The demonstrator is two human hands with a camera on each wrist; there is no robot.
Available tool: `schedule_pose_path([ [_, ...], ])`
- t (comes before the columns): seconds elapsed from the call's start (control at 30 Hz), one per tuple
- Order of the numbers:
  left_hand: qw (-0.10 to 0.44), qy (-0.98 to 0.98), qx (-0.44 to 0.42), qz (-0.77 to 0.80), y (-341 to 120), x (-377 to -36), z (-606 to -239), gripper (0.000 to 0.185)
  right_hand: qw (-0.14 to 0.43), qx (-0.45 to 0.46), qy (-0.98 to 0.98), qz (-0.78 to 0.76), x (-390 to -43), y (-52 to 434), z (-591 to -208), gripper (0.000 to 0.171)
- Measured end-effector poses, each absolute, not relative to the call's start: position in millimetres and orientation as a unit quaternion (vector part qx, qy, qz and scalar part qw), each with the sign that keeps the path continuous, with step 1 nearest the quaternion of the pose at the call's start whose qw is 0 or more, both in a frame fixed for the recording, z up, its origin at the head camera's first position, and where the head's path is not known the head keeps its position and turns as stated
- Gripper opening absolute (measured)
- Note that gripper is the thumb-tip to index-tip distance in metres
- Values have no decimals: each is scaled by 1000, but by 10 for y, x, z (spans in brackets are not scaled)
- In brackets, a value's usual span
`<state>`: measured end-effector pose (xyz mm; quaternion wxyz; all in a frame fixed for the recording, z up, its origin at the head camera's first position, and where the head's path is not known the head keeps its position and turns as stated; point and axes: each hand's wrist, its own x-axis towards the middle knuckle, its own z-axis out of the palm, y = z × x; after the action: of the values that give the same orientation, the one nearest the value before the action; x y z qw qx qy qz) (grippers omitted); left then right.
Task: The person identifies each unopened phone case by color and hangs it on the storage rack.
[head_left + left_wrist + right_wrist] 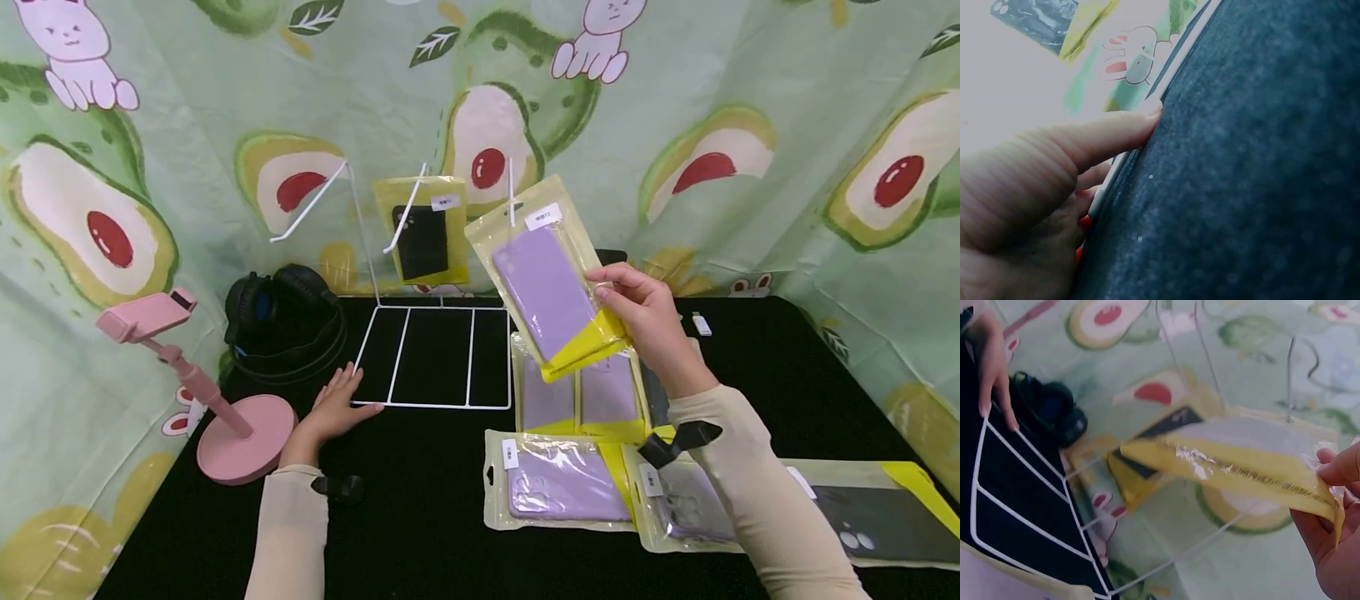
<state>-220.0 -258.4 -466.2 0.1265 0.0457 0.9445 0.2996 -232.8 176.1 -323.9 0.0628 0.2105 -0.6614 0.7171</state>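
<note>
Black table (420,517) bears wire rack (435,357), headphones (285,321), pink stand (225,417), packaged cases (558,483).

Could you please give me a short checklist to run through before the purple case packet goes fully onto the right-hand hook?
1. Right hand pinches the purple case packet firmly: ok.
2. Packet's hang hole at the right hook: ok; seated fully: cannot tell.
3. Left hand rests on the white wire rack base: ok.
4. Middle hook carries the black case packet clear of the purple one: ok.
</note>
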Motion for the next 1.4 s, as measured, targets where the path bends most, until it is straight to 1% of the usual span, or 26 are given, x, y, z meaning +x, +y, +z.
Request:
schedule_pose_path([
  [0.07,127,945,48,297,-2581,-2204,-4651,83,62,184,-660,725,-2497,1703,-3242,18],
  [0.2,125,945,56,297,-2581,-2189,-4644,84,81,141,-671,724,-2838,1560,-3261,18],
  [0.3,123,945,57,297,-2579,-2180,-4644,84,78,115,-700,701,-3016,1458,-3269,23],
  [0.43,125,946,54,293,-2561,-2202,-4652,85,51,101,-735,668,-3112,1415,-3280,32],
  [0.6,124,945,54,298,-2546,-2237,-4671,86,33,91,-734,672,-3100,1553,-3396,32],
  [0.77,126,946,52,293,-2565,-2216,-4648,85,19,93,-733,673,-3002,1734,-3595,32],
  [0.83,127,947,50,292,-2579,-2204,-4648,85,10,97,-732,674,-2931,1816,-3684,29],
  [1.0,125,947,50,292,-2593,-2211,-4665,84,11,114,-775,622,-2614,2098,-3830,31],
  [1.03,125,947,50,292,-2592,-2211,-4664,83,13,116,-788,604,-2535,2164,-3847,35],
  [1.1,125,947,48,291,-2593,-2212,-4662,83,15,112,-808,579,-2399,2295,-3872,37],
  [1.3,123,947,45,294,-2604,-2218,-4672,83,24,95,-831,548,-2039,2707,-3896,24],
  [1.33,123,946,45,295,-2603,-2218,-4674,83,26,92,-835,542,-1996,2785,-3919,24],
  [1.4,126,947,43,294,-2600,-2217,-4678,84,28,84,-847,525,-1952,2959,-4011,30],
])
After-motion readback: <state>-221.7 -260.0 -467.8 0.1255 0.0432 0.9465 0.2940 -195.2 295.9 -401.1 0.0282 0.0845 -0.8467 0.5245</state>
